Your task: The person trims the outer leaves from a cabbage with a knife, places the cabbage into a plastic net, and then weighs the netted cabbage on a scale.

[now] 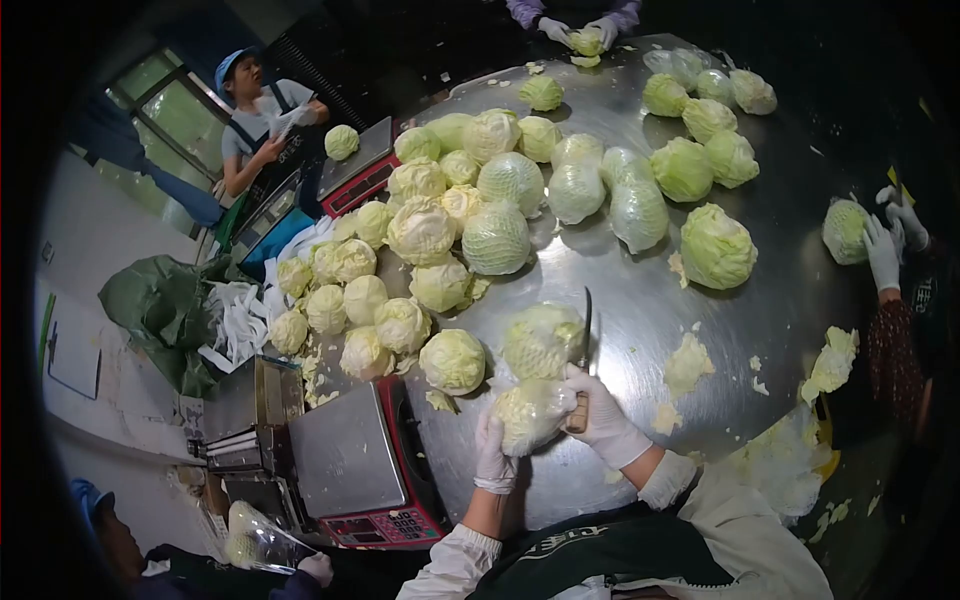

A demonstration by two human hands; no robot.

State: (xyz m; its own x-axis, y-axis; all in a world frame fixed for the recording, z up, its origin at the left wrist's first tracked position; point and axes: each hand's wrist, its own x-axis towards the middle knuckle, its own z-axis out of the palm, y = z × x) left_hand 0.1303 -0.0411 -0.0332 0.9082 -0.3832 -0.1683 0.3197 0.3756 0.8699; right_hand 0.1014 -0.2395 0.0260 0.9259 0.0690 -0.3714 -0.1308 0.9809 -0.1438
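Note:
At the near side of the metal table (pixel 640 340), my gloved left hand (pixel 494 455) grips the left side of a cabbage in clear plastic wrap (pixel 530 415). My gloved right hand (pixel 606 418) is closed round the wooden handle of a knife (pixel 587 330), its dark curved blade pointing away from me. The fingers of that hand also touch the wrapped cabbage's right side. Directly beyond it, a second wrapped cabbage (pixel 543 342) touches the first. An unwrapped cabbage (pixel 452 362) lies to the left.
Many cabbages (pixel 420 232) are heaped centre-left. A red scale (pixel 350 460) stands near left, another (pixel 360 165) farther off. Co-workers' gloved hands hold cabbages at the far edge (pixel 585 42) and right (pixel 846 232). Another person (pixel 262 125) stands back left; one holds a bagged cabbage (pixel 250 540) lower left.

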